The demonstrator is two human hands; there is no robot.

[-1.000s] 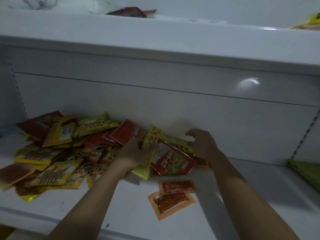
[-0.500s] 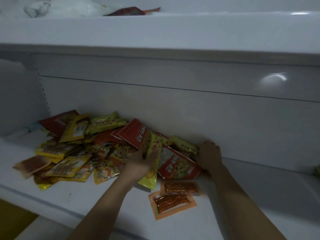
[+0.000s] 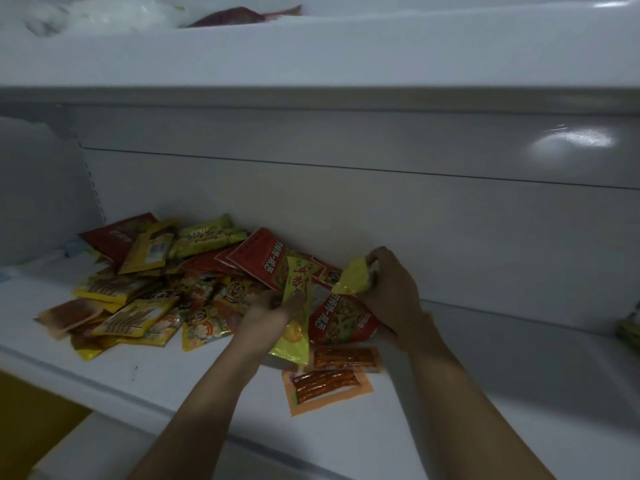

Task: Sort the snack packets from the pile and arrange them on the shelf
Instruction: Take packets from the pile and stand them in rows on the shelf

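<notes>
A pile of snack packets [image 3: 145,289], red, yellow and orange, lies on the white shelf [image 3: 485,393] against its back panel. My left hand [image 3: 266,313] holds a long yellow packet [image 3: 296,317] at the pile's right end. My right hand [image 3: 391,292] pinches a crumpled yellow-green packet [image 3: 353,280] lifted above a red packet [image 3: 343,317]. Two orange packets of red sticks [image 3: 329,379] lie flat on the shelf just in front of both hands.
The upper shelf [image 3: 311,57] overhangs the work area, with a white bag [image 3: 104,15] and a red packet [image 3: 239,17] on top. Yellow-green packets [image 3: 628,327] show at the far right edge. A slotted upright [image 3: 91,181] stands at the left.
My right hand has drawn a yellow-green packet out of the pile's right end and raised it. My left hand slid down onto the long yellow packet. The view shifted left.
</notes>
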